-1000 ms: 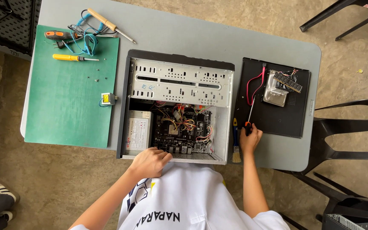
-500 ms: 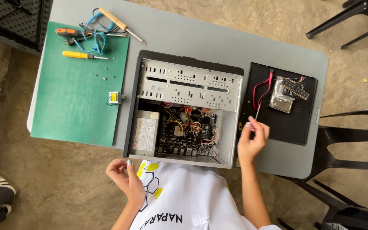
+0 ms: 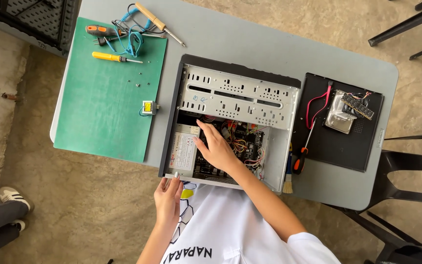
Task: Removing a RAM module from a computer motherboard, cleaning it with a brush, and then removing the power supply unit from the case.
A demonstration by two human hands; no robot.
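Computer case [image 3: 230, 122], right hand [image 3: 216, 146] inside (open), left hand [image 3: 168, 198] steadying

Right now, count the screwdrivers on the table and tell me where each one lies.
3. An orange-and-grey screwdriver and a yellow screwdriver lie at the far end of the green mat; a black-and-orange screwdriver lies between the computer case and the black panel. Others could be hidden.

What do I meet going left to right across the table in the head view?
Green mat → small yellow part → open computer case, right hand inside it → brush → orange-handled screwdriver → black panel carrying a silver drive.
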